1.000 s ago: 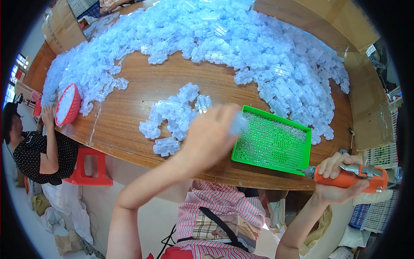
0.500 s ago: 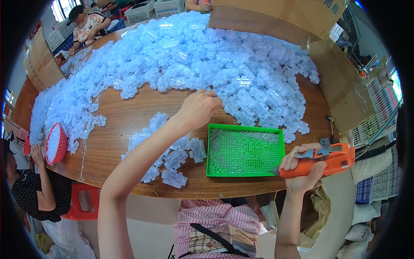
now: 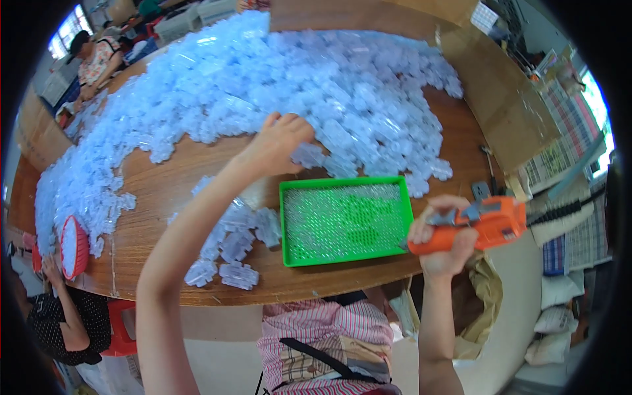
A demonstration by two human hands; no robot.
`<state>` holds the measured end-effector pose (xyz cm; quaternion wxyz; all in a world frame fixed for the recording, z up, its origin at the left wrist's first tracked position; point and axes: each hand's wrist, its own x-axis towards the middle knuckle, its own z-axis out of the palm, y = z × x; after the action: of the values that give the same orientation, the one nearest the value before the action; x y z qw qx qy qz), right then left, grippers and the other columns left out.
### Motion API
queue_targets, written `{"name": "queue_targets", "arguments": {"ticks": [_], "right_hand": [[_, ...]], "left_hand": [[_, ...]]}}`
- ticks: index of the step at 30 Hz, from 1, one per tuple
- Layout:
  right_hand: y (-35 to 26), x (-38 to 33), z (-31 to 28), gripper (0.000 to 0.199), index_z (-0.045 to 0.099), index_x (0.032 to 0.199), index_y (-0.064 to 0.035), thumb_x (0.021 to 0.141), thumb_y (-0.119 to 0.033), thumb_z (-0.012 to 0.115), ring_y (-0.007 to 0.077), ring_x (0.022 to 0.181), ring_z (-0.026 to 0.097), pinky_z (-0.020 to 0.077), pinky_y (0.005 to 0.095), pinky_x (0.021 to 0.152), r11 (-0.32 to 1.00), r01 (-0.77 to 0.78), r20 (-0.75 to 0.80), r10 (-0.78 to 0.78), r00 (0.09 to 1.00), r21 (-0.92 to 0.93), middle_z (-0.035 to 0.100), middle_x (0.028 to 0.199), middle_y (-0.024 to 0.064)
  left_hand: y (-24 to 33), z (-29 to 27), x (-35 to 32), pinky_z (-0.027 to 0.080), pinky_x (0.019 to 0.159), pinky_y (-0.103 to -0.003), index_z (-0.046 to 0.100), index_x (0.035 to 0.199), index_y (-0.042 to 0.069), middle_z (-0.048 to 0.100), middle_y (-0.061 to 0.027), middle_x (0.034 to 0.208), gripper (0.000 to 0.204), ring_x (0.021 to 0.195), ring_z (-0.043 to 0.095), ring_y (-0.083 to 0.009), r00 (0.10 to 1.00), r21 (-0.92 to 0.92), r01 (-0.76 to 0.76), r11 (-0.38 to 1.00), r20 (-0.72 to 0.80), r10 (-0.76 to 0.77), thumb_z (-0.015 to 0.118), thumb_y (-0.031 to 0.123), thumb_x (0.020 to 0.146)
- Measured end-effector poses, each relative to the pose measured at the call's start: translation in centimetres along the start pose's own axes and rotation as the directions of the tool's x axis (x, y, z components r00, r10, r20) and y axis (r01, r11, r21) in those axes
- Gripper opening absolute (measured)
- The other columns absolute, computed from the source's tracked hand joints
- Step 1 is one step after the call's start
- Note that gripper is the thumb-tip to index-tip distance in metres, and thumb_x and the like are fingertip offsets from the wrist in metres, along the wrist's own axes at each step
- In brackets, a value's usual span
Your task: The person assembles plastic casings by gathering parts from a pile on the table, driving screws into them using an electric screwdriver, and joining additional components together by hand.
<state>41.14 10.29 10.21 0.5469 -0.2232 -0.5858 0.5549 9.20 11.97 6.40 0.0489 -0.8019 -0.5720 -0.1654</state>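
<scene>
My left hand [image 3: 280, 141] reaches across the wooden table [image 3: 191, 168] to the near edge of a large heap of pale blue plastic pieces [image 3: 263, 85]; its fingers curl onto the pieces there. My right hand [image 3: 444, 240] grips an orange hand tool [image 3: 477, 227] by its handle, just off the right side of a green tray [image 3: 345, 253] whose floor is studded with small pins. A few loose blue pieces [image 3: 230, 247] lie left of the tray, near the table's front edge.
A red round basket [image 3: 74, 247] sits at the table's left edge by a seated person [image 3: 56, 316]. Another person [image 3: 92, 59] works at the far left. Cardboard sheets [image 3: 507, 99] line the right side, with a small metal tool [image 3: 488, 164] nearby.
My left hand has gone from above the tray's left corner out to the big heap. My right hand with the orange tool has come closer to the tray's right side.
</scene>
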Motion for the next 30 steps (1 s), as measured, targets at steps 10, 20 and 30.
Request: {"name": "queue_targets", "arguments": {"ticks": [10, 20, 30], "right_hand": [[4.5, 1.0, 0.1, 0.06, 0.051, 0.093, 0.004, 0.086, -0.055, 0.058, 0.0138, 0.049, 0.048, 0.0441, 0.0295, 0.047, 0.999, -0.035, -0.013, 0.036, 0.999, 0.008, 0.048, 0.059, 0.0056], [5.4, 0.3, 0.5, 0.059, 0.051, 0.091, 0.0025, 0.087, -0.056, 0.054, 0.0149, 0.048, 0.048, 0.0442, 0.0303, 0.047, 0.998, -0.053, -0.032, 0.052, 0.998, -0.04, 0.047, 0.058, 0.0062], [5.7, 0.4, 0.6, 0.059, 0.05, 0.09, 0.0031, 0.087, -0.055, 0.055, 0.0154, 0.046, 0.046, 0.0426, 0.0306, 0.045, 0.999, -0.031, -0.041, 0.03, 0.999, -0.031, 0.046, 0.056, 0.0064]], "left_hand": [[12.8, -3.1, -7.2, 0.052, 0.077, -0.034, 0.057, 0.111, 0.005, 0.061, -0.0125, 0.102, 0.046, 0.088, 0.062, -0.0262, 0.982, -0.574, 0.066, 0.816, -0.109, -0.156, 0.078, 0.009, 0.071], [18.1, 1.1, -9.3, 0.044, 0.085, -0.04, 0.058, 0.108, 0.007, 0.063, -0.0086, 0.1, 0.049, 0.098, 0.057, -0.0281, 0.961, -0.504, 0.118, 0.856, -0.16, -0.227, 0.081, 0.021, 0.067], [18.2, 2.4, -9.5, 0.044, 0.087, -0.039, 0.055, 0.115, 0.006, 0.064, -0.0082, 0.105, 0.056, 0.101, 0.059, -0.0282, 0.969, -0.575, 0.137, 0.806, -0.093, -0.231, 0.082, 0.019, 0.068]]}}
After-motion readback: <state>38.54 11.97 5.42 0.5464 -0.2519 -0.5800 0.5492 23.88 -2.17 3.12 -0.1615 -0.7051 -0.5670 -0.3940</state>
